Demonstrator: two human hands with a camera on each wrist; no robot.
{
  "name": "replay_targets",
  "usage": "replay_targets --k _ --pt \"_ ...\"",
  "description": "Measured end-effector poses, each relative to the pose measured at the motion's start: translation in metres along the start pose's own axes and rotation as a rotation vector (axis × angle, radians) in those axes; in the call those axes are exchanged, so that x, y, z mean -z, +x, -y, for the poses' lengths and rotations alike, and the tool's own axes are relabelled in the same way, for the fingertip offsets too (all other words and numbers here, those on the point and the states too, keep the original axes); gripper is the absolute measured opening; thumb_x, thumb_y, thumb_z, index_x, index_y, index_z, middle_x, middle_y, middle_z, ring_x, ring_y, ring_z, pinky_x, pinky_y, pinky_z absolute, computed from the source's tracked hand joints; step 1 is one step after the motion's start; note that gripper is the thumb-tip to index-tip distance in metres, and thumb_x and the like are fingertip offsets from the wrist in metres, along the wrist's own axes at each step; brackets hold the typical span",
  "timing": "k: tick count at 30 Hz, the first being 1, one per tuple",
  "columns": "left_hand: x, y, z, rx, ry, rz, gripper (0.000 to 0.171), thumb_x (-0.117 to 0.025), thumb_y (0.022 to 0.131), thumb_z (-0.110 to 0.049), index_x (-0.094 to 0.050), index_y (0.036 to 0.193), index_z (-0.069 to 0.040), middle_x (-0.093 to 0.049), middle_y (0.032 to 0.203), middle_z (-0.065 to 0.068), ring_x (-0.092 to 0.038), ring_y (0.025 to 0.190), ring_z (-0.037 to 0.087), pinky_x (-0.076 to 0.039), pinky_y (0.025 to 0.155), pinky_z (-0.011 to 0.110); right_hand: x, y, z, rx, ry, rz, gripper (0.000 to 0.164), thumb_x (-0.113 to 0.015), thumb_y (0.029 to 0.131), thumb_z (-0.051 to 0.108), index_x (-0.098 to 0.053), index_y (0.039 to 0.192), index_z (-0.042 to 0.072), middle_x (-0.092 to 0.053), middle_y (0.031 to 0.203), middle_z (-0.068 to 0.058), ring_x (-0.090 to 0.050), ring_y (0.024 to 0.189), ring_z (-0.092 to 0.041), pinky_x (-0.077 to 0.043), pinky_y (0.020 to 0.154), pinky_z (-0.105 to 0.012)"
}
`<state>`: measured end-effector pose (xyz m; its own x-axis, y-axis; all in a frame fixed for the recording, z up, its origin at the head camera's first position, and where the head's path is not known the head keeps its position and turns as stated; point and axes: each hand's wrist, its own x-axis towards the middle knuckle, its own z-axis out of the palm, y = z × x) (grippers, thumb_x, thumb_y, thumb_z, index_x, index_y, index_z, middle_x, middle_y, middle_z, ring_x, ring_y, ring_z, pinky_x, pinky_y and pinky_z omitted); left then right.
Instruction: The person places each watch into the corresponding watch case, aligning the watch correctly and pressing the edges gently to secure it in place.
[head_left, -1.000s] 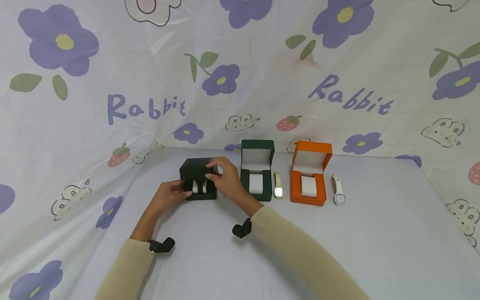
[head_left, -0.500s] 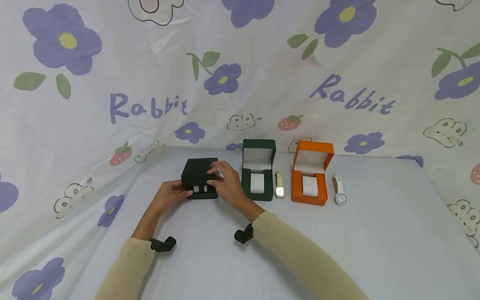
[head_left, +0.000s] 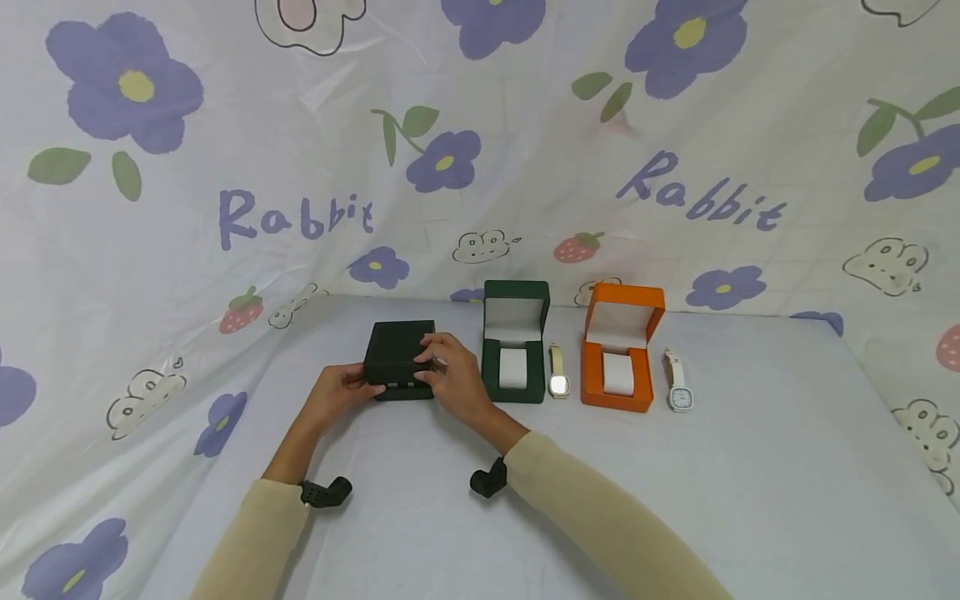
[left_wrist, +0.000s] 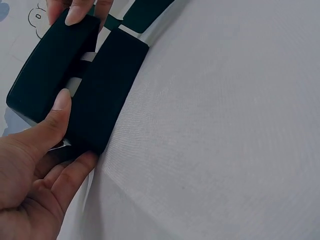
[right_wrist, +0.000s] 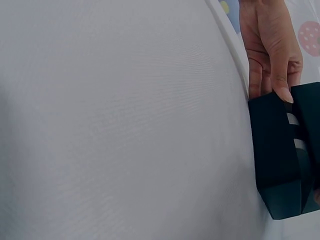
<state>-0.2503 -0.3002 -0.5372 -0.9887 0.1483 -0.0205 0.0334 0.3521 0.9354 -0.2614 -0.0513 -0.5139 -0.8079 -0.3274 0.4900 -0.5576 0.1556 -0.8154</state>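
Observation:
A black watch box [head_left: 397, 354] sits on the white-covered table in the head view, its lid lowered to a narrow gap above the base. Through that gap, the left wrist view shows a white cushion [left_wrist: 74, 86] with a dark band across it. My left hand [head_left: 333, 400] holds the base at its left side, thumb on the front rim and fingers around the side. My right hand [head_left: 459, 382] grips the lid's right end between thumb and fingers. In the right wrist view the left hand [right_wrist: 272, 47] appears at the box's far end.
Right of the black box stands an open green watch box [head_left: 534, 375] with a white cushion, then a gold watch [head_left: 558, 383]. An open orange watch box [head_left: 592, 375] follows, with a white watch [head_left: 680, 397] beside it. A flower-printed curtain [head_left: 525, 167] hangs behind.
The right hand has brought the black box's lid down, narrowing the gap and hiding most of the cushion and band inside. The left hand stays on the base.

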Motion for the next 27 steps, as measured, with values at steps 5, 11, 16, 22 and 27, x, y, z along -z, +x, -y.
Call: replay_targets --k 5,11,16,22,27 --pt "0.0024 -0.0005 0.0046 -0.05 0.089 -0.002 0.052 -0.079 0.088 -0.004 -0.06 0.134 0.009 -0.06 0.133 0.026 -0.059 0.124 0.037 -0.056 0.097 0.036 0.0001 -0.0035 -0.0032 0.043 0.0 0.012 0.013 -0.076 0.084 -0.01 -0.071 0.095 -0.004 -0.058 0.128 -0.022 -0.056 0.128 -0.033 -0.055 0.097 -0.035" --pt "0.0052 -0.0005 0.0083 -0.092 0.169 0.003 0.064 -0.083 0.085 -0.011 -0.055 0.14 0.006 -0.057 0.138 0.022 -0.053 0.131 0.036 -0.044 0.108 0.05 0.0011 -0.008 -0.0063 0.06 -0.017 0.036 0.011 -0.077 0.085 -0.007 -0.071 0.094 -0.005 -0.058 0.129 -0.022 -0.056 0.13 -0.032 -0.053 0.1 -0.031" --pt "0.0052 -0.0007 0.0075 -0.102 0.156 -0.005 0.063 -0.085 0.084 -0.016 -0.059 0.138 0.003 -0.061 0.136 0.018 -0.056 0.13 0.032 -0.046 0.108 0.046 0.0006 -0.0092 -0.0068 0.073 -0.025 0.025 0.011 -0.077 0.085 -0.007 -0.071 0.095 -0.005 -0.058 0.129 -0.023 -0.055 0.131 -0.032 -0.052 0.101 -0.031" --pt "0.0053 -0.0016 0.0068 -0.082 0.176 -0.01 0.063 -0.085 0.084 -0.018 -0.06 0.137 0.003 -0.061 0.136 0.019 -0.056 0.129 0.032 -0.046 0.108 0.046 0.0001 -0.0094 -0.0077 0.092 -0.065 0.021 0.014 -0.077 0.085 -0.007 -0.071 0.097 -0.004 -0.059 0.129 -0.022 -0.057 0.128 -0.032 -0.054 0.099 -0.031" --pt "0.0046 -0.0037 0.0072 -0.057 0.168 -0.008 0.066 -0.085 0.084 -0.022 -0.059 0.138 0.004 -0.059 0.138 0.02 -0.056 0.13 0.032 -0.046 0.108 0.047 0.0032 -0.0096 -0.0064 0.091 -0.168 0.034 0.015 -0.079 0.086 -0.001 -0.073 0.1 0.0 -0.062 0.13 -0.016 -0.057 0.13 -0.027 -0.055 0.098 -0.028"
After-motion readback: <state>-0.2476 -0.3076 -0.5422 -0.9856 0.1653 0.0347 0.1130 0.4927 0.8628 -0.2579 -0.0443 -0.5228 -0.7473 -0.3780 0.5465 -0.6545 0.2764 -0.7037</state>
